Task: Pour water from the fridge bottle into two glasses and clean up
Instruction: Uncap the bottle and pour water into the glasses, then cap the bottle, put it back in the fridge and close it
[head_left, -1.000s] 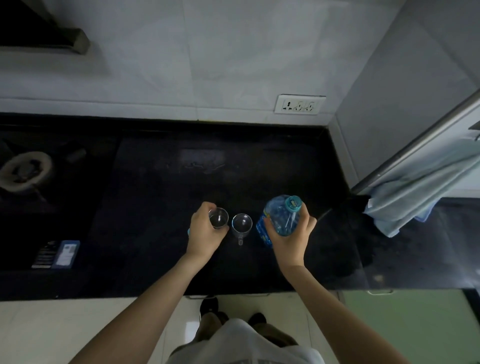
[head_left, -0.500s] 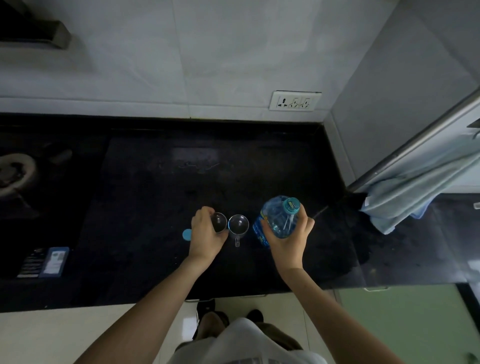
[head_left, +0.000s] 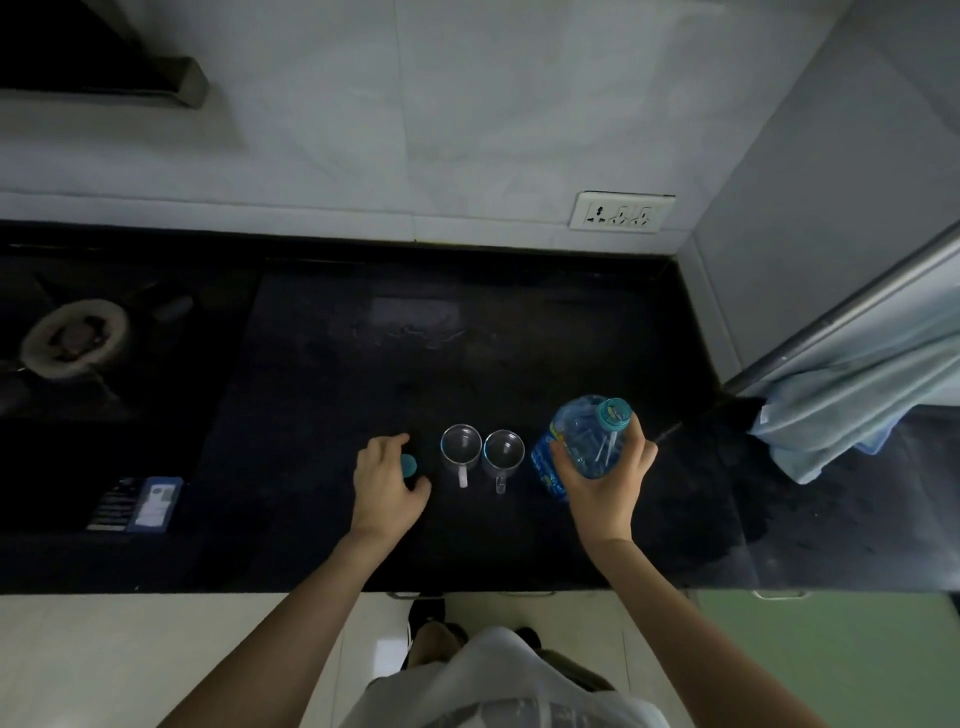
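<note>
Left hand: the left hand (head_left: 387, 480) is low over the black desk (head_left: 322, 395), fingers curled down round a small teal bottle cap (head_left: 409, 464); the cap shows between thumb and fingers, and the fingers seem to pinch it, though the contact itself is partly hidden.
Right hand: the right hand (head_left: 605, 480) grips the clear blue water bottle (head_left: 584, 441) round its upper body, fingers wrapped from the right, thumb on the near side.
Bottle: it is tilted, its teal neck ring (head_left: 614, 413) pointing up and away to the right; a blue label (head_left: 545, 465) wraps its lower part, which is near the desk, just right of the glasses.
Glasses: two clear handled glasses stand upright side by side between the hands, the left glass (head_left: 461, 447) and the right glass (head_left: 503, 451) nearly touching, both handles pointing toward the person; whether they hold water cannot be told.
Desk, left side: a gas burner (head_left: 75, 338) sits at the far left, with a small blue and white packet (head_left: 150, 503) nearer the front edge.
Wall: a white socket plate (head_left: 621, 211) is mounted on the pale tiles behind the desk.
Right edge: a pale blue cloth (head_left: 852, 410) hangs over a metal bar (head_left: 841, 317).
</note>
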